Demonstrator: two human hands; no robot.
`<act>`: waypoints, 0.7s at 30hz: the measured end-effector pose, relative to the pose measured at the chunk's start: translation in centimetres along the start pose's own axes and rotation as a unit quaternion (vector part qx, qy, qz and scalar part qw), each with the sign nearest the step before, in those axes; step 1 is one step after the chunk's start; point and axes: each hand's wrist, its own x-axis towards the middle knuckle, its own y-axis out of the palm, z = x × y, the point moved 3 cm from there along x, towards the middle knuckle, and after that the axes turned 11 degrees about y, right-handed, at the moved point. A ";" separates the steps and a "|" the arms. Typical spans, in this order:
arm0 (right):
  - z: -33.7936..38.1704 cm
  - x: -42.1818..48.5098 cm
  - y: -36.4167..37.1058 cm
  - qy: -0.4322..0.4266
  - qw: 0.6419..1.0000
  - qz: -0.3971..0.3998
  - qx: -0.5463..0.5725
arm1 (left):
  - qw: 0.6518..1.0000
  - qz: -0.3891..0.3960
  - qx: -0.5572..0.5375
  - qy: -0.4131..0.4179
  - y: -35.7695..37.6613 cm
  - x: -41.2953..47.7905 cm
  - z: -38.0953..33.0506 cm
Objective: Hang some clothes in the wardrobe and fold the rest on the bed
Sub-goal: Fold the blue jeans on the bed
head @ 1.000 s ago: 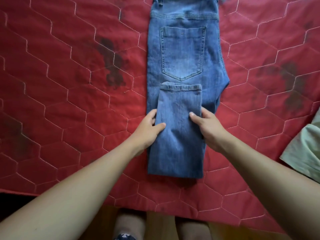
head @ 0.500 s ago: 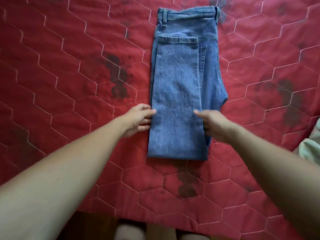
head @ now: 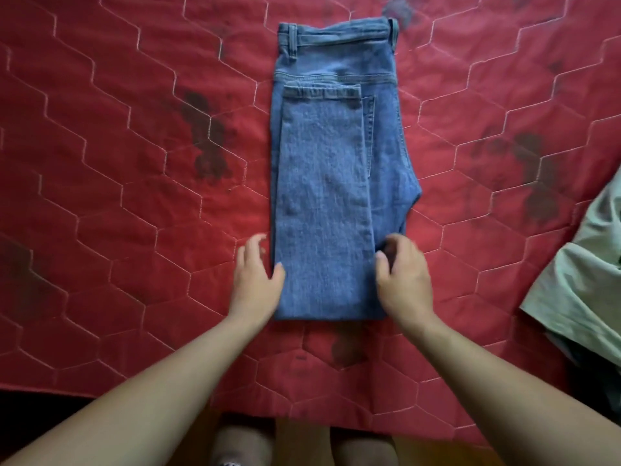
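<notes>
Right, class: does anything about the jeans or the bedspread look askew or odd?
The jeans are folded unevenly: the folded-up leg hugs the left edge, leaving the seat jutting out on the right. Dark blotches mark the red bedspread; stain or print, I cannot tell.

Both forearms are bare from the wrist back to the frame edge, and the left hand [head: 257, 277] and right hand [head: 405, 277] are bare too. Below the hands are two bare legs [head: 363, 447]. Below the left hand sits a dark, white-patterned scrap [head: 228, 461], too cropped to name.
</notes>
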 end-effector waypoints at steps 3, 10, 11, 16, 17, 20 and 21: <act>3.0 3.2 -0.5 -0.192 0.965 -0.110 -0.142 | 0.968 -0.015 0.150 0.198 0.6 4.6 -3.8; 1.5 10.4 3.4 -0.275 0.898 -0.022 -0.342 | 0.848 0.077 0.403 0.335 4.9 13.4 -3.1; 1.2 10.6 3.3 -0.277 0.898 -0.027 -0.340 | 0.848 0.067 0.402 0.340 5.0 13.6 -2.6; 2.6 8.8 1.0 -0.178 0.962 -0.060 -0.200 | 0.849 0.079 0.408 0.326 5.2 13.7 -2.9; 2.4 8.0 0.0 -0.109 0.981 -0.098 -0.131 | 0.850 0.090 0.411 0.317 5.0 13.8 -3.1; 0.6 5.9 -1.4 0.124 0.984 -0.112 0.063 | 0.852 0.114 0.415 0.299 4.8 13.7 -3.4; 0.2 5.7 -1.0 0.182 0.974 -0.070 0.113 | 0.853 0.118 0.413 0.295 4.9 13.7 -3.4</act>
